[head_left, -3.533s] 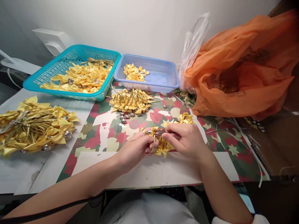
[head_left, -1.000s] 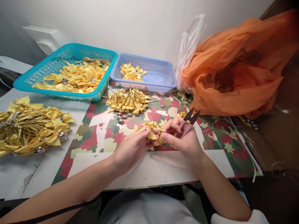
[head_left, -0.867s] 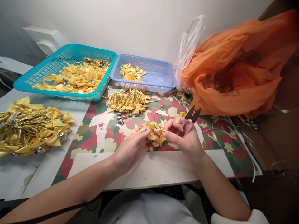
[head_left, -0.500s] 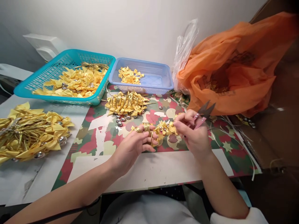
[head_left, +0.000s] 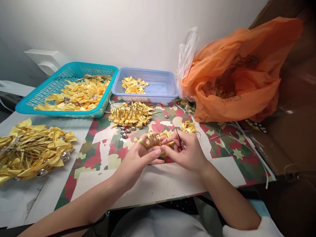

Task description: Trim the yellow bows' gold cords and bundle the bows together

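Note:
My left hand [head_left: 142, 154] has loops of gold cord [head_left: 151, 139] round its fingers. Yellow ribbon bows [head_left: 168, 136] hang from the cord on the far side of the fingers, partly hidden. My right hand [head_left: 189, 151] holds a pair of scissors [head_left: 179, 138], its dark blades pointing up and away. The right thumb and fingertips meet the left fingertips at the cord; what they pinch there is too small to make out. Just beyond the right hand, another yellow bow [head_left: 189, 126] lies on the patterned sheet.
A teal basket [head_left: 66, 114] of bows and a blue basket [head_left: 145, 98] with fewer stand along the wall. Corded bows [head_left: 132, 113] lie ahead with silver bells [head_left: 125, 131]. A larger bundle [head_left: 37, 148] is at left. An orange bag [head_left: 234, 110] gapes at right.
My right hand has moved left to meet the left hand, and the scissors have swung from pointing right to pointing up. A yellow bow now lies apart, beyond the right hand.

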The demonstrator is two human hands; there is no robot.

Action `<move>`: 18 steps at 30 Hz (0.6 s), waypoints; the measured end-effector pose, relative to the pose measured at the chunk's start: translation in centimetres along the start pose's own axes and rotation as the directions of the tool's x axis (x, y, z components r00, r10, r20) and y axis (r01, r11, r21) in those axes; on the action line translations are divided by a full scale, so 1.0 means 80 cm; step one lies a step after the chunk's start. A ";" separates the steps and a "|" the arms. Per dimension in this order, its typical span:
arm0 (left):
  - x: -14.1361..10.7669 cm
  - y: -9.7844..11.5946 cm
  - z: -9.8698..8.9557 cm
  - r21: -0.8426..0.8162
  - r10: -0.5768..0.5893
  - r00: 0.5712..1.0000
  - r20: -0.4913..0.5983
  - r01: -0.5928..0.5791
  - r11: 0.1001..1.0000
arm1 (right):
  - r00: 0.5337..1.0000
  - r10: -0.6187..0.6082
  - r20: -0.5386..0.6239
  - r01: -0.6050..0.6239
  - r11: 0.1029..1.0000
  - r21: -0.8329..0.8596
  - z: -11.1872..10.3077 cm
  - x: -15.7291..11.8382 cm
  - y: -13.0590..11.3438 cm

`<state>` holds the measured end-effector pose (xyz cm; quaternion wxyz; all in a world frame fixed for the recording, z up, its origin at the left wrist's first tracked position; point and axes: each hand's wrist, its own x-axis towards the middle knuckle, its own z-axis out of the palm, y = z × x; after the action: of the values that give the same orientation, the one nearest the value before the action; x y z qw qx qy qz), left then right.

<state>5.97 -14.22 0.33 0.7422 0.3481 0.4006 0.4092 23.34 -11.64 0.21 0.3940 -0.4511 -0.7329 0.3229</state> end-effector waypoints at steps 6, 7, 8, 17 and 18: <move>-0.003 -0.001 -0.009 -0.125 0.013 0.987 0.160 0.007 0.992 | 0.987 0.080 -0.139 -0.084 0.996 -0.024 0.005 0.002 0.003; -0.002 0.001 -0.012 -0.128 -0.001 0.986 0.164 0.023 0.992 | 0.984 0.105 -0.145 -0.107 0.994 -0.004 0.004 0.002 0.005; -0.002 0.004 -0.015 -0.123 -0.024 0.986 0.168 0.045 0.991 | 0.982 0.129 -0.139 -0.127 0.992 0.025 0.003 0.002 0.007; 0.001 0.050 -0.033 0.177 -0.253 0.959 0.128 0.229 0.957 | 0.929 0.365 0.061 -0.359 0.848 0.389 -0.004 0.012 0.011; 0.002 0.053 -0.034 0.192 -0.268 0.953 0.140 0.239 0.952 | 0.926 0.370 0.077 -0.369 0.839 0.399 -0.002 0.013 0.010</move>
<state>2.24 -11.80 2.71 0.7861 0.3892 0.4137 0.2438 23.52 -10.37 -0.11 0.4108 -0.4923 -0.5482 0.5371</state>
